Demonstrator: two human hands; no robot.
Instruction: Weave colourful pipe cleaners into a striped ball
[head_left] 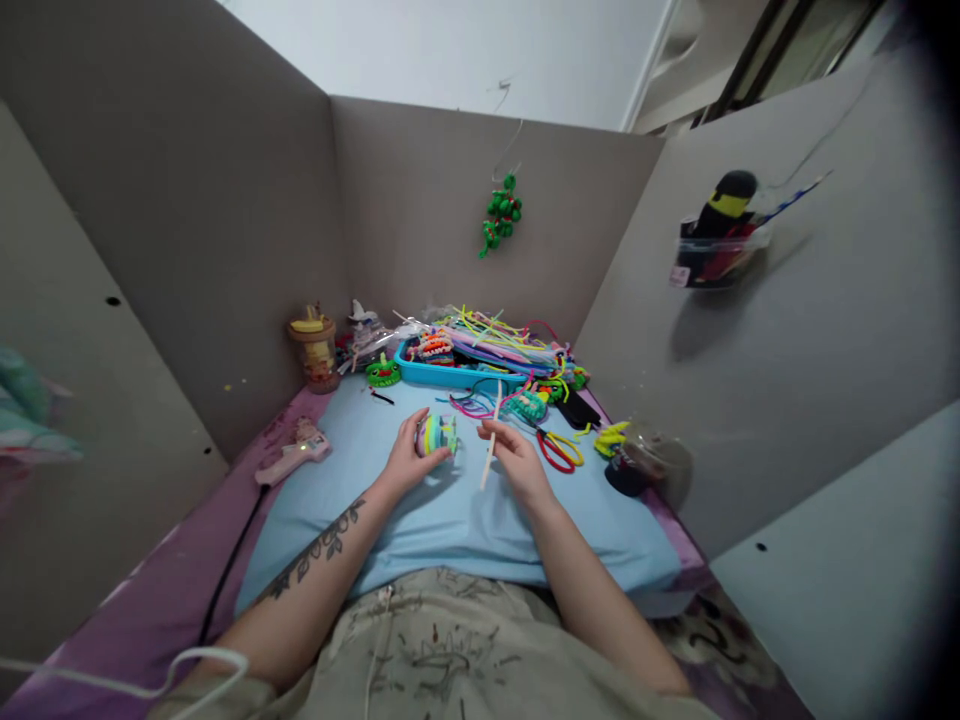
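My left hand (409, 455) is closed around a small striped pastel ring-shaped craft piece (439, 434), held just above the light blue cloth (420, 520). My right hand (517, 458) pinches a pale thin stick (491, 440) that stands nearly upright, a short way to the right of the craft piece. Both forearms reach forward over the cloth from my lap.
A blue tray (450, 374) heaped with coloured pipe cleaners stands at the back. A pink glue gun (294, 452) lies at the left, a jar (316, 352) in the back left corner, red and yellow loops (559, 450) at the right. Grey cardboard walls enclose three sides.
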